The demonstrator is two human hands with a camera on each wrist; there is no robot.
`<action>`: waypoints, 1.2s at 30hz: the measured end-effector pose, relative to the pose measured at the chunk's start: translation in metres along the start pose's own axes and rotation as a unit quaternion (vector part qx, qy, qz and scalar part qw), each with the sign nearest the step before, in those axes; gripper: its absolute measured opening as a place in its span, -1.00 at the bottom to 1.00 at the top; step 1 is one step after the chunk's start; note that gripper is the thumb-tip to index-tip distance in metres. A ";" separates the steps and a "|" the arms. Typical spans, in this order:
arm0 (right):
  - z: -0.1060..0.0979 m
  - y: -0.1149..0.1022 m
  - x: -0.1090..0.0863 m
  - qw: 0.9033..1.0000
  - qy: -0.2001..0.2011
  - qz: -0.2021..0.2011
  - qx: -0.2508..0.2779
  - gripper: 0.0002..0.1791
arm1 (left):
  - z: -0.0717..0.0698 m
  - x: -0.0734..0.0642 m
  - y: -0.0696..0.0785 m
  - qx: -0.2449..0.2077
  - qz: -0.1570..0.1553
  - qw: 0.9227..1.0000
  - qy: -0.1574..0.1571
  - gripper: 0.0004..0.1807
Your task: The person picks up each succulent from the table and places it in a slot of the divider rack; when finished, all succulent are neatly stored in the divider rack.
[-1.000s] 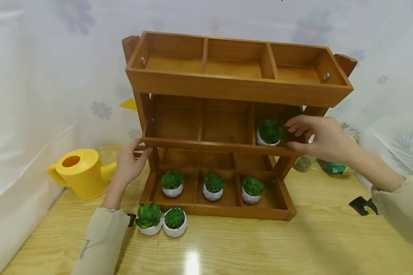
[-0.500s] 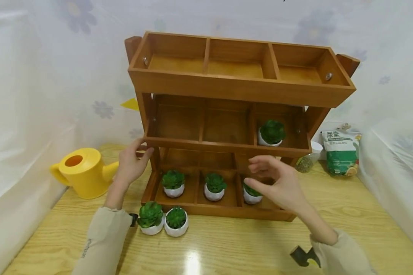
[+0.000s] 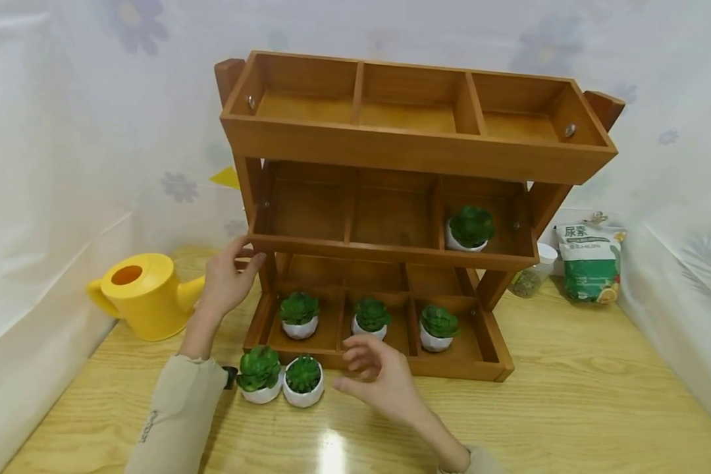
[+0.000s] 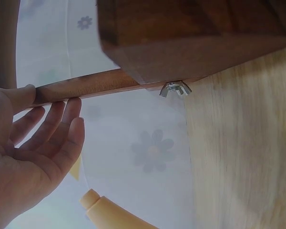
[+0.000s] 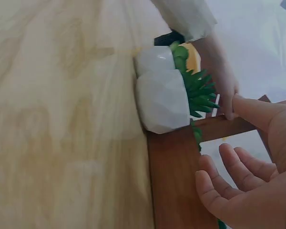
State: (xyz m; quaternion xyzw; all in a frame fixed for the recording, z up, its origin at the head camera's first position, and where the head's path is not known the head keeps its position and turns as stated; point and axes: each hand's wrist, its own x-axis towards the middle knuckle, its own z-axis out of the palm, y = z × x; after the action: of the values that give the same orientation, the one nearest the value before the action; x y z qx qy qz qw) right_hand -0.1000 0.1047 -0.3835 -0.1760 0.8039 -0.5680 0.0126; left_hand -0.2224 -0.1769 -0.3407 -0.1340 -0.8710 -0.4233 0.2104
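A wooden three-tier plant rack stands at the middle of the table. My left hand pinches the rack's left side post between thumb and fingers, below the middle tier. My right hand, fingers loosely bent and holding nothing, hovers in front of the bottom tier. Just left of it sits a spiky potted succulent in a white pot, with a broader-leaved potted succulent beside it. The right wrist view shows the spiky succulent's white pot beyond the fingertips.
Three potted succulents occupy the bottom tier, including one at its right. Another succulent stands in the middle tier's right compartment. A yellow watering can is at left. A lidded jar and a green-and-white bag stand at right.
My right hand has left the succulent in the middle tier's right compartment and moved down and left toward the two succulents on the table. My left hand has stayed at the post.
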 end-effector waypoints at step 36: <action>0.047 0.002 0.007 0.985 -0.029 -0.026 -0.167 -0.45 | 0.000 0.001 -0.003 -0.004 0.000 1.000 -0.002 -0.58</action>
State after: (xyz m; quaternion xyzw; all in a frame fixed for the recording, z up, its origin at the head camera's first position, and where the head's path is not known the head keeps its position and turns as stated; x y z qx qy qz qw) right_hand -0.0968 0.0607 -0.4002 -0.2133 0.8818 -0.4206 -0.0086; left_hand -0.2240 -0.1784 -0.3423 -0.1360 -0.8696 -0.4264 0.2086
